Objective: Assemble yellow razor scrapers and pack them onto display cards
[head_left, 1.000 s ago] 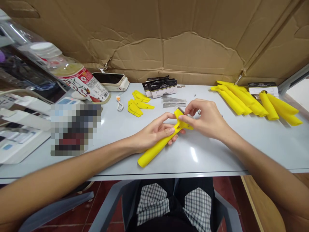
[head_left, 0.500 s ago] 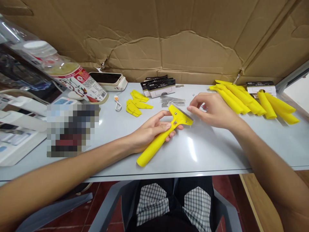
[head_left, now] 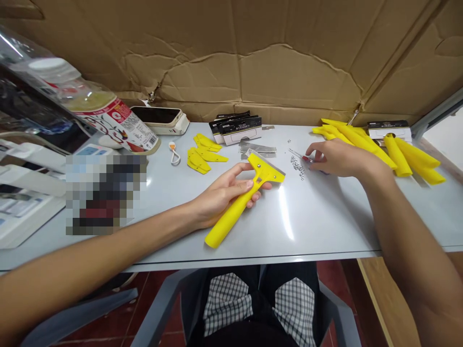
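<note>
My left hand (head_left: 231, 190) is closed around the neck of a yellow scraper (head_left: 231, 217), held tilted above the table's front half. Its wide head carries a metal blade, and two screws show in the yellow face. Farther right, my right hand (head_left: 334, 156) has its thumb and fingers around the red handle of a small screwdriver (head_left: 299, 155), whose thin shaft points left. The handle's rear end is hidden by the hand. A small heap of silvery screws (head_left: 298, 168) lies just beside the fingertips.
Yellow head plates (head_left: 202, 156), flat metal blades (head_left: 257, 149) and black-and-white boxes (head_left: 238, 130) lie behind the scraper. Several yellow handles (head_left: 398, 156) are piled at the right. A bottle (head_left: 115, 120), a phone-like device (head_left: 159, 120) and a white cord loop (head_left: 175, 154) stand left.
My right hand has moved right, away from the scraper head, and has taken hold of the screwdriver. The screw heap now shows. My left hand and the scraper have barely moved.
</note>
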Demonstrator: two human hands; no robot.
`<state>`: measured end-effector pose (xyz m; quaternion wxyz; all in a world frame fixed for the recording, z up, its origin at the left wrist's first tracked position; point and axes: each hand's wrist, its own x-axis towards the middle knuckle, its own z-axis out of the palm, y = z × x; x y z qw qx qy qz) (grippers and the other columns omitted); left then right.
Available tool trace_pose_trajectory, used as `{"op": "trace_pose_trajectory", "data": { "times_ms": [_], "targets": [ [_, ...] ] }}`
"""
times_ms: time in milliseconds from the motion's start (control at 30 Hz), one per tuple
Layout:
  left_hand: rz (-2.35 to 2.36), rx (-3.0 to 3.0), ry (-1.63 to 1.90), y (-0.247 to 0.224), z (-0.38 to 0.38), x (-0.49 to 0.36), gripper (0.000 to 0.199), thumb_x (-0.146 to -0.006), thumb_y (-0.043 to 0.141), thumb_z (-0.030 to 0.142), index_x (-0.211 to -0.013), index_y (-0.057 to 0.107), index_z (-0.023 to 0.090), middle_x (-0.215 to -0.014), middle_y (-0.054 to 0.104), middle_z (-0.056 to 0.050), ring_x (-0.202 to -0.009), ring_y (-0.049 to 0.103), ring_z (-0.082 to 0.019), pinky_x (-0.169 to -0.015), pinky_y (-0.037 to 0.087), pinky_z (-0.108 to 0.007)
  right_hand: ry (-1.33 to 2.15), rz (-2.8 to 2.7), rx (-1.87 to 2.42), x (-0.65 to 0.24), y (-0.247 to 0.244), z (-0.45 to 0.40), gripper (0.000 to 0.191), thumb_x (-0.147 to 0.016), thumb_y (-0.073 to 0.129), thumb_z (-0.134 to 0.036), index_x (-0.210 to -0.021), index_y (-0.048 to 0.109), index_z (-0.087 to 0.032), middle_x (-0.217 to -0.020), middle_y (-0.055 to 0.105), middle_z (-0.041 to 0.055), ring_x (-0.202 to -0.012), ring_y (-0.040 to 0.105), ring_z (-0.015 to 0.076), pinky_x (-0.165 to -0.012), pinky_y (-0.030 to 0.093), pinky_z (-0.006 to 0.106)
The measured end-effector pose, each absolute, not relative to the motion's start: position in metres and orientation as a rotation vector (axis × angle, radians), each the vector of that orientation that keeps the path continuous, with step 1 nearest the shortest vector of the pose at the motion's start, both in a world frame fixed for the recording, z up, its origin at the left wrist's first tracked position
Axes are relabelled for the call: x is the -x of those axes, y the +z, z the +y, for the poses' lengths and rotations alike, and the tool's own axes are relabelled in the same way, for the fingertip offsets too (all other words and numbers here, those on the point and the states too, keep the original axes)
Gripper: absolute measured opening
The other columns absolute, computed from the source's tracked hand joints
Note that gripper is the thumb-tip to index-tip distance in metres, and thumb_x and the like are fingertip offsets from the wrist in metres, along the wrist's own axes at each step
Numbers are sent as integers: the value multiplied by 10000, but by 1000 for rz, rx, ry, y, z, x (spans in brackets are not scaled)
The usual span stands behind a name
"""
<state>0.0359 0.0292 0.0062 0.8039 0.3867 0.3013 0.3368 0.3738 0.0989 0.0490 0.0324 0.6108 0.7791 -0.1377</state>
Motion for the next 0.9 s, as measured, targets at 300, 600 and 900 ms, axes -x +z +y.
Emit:
{"op": "trace_pose_trajectory", "data": {
  "times_ms": [300, 600, 900],
  "targets": [
    [691, -803, 752, 8, 28, -38, 370, -1012, 697, 154, -1332, 523, 217, -1176, 809, -170, -730, 672, -119, -705, 561, -245, -251, 2859, -1737, -346, 69, 78, 220, -951, 665, -299, -1141, 768, -259, -979, 770, 68, -863, 695, 255, -790, 511, 409],
    [716, -799, 761, 9, 28, -39, 332, -1042, 638, 140, -1336, 505, 217, -1166, 806, -162, -720, 675, -107, -704, 565, -228, -229, 3228, -1375, -322, 70, 57, 210, -1011, 626, -268, -1151, 781, -286, -1099, 737, 68, -961, 704, 247, -837, 508, 385],
    [709, -844, 758, 8, 27, -38, 348, -1025, 675, 165, -1329, 517, 225, -1173, 810, -157, -734, 671, -115, -721, 559, -246, -147, 3246, -1398, -322, 68, 58, 230, -1019, 636, -259, -1172, 807, -258, -1078, 712, 88, -921, 689, 249, -794, 489, 380]
  ]
}}
